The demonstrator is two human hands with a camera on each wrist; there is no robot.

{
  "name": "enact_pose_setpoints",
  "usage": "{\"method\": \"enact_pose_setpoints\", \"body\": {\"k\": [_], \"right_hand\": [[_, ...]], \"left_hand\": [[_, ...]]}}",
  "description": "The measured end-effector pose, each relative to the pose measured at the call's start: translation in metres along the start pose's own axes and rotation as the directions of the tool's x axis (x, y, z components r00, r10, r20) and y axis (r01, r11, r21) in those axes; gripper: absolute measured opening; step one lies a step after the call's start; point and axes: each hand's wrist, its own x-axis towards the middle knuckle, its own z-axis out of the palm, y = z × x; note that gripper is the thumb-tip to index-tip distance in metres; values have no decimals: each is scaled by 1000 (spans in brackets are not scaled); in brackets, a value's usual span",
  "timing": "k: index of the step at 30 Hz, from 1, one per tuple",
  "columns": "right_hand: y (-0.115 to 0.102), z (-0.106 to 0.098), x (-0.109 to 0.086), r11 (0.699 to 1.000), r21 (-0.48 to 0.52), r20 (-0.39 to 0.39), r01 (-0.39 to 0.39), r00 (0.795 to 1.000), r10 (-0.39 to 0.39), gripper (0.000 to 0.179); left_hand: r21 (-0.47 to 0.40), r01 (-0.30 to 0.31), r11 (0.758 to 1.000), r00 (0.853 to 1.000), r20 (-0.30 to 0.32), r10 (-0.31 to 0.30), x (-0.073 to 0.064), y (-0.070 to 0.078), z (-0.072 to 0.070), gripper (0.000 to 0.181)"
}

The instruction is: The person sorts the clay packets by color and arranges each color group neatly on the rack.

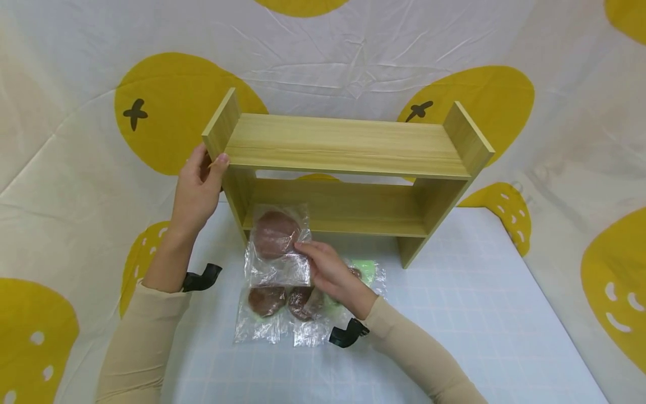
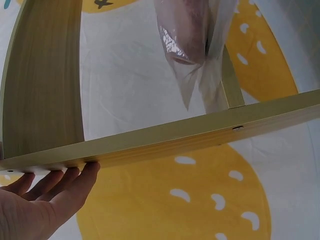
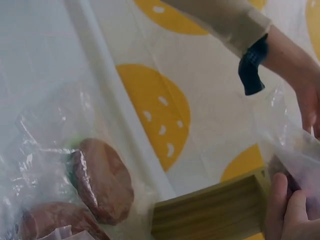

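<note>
Brown disc in clear wrapper, held before the shelf at 7 to 8 o'clock. Right hand: fingers pinch the wrapper's 3 o'clock edge. Left hand: fingers clasp the shelf's 9 o'clock side. Probably light, its film slippery; edge hold suits.

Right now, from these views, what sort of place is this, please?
Perhaps a staged tabletop workspace: a yellow-patterned fabric backdrop rises behind a pale-blue table bearing a two-level wooden shelf and clear plastic bags.

Creased white cloth with yellow patches hangs behind a pale blue checked table.
</note>
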Motion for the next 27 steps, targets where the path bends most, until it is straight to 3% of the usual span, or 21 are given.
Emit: {"method": "enact_pose_setpoints", "body": {"k": [6, 10, 16, 18, 21, 25, 27], "right_hand": [[-1, 1, 1, 993, 103, -1, -59, 998, 59, 5], [0, 0, 1, 988, 130, 43, -83, 996, 78, 7], [5, 0, 0, 972, 176, 221, -159, 968, 118, 54], [5, 0, -1, 965, 190, 271, -178, 955, 123, 59], [6, 1, -3, 967, 180, 289, -181, 949, 124, 55], [7, 3, -4, 967, 188, 273, -173, 955, 118, 20], [7, 4, -4, 966, 191, 270, -176, 955, 121, 12]], "left_hand": [[-26, -11, 1000, 1000, 5, 11, 1, -1, 0, 49], [-38, -13, 999, 1000, 2, 13, 0, -1, 0, 47], [-48, -5, 999, 1000, -2, 5, 0, -1, 0, 47], [-45, -5, 999, 1000, -4, 5, -1, 0, 0, 47], [-31, -7, 1000, 1000, -9, 7, -1, 0, 0, 47], [-20, -9, 1000, 1000, -17, 8, -2, 0, 0, 48], [-26, -10, 1000, 1000, -19, 9, -2, 0, 0, 48]]}}
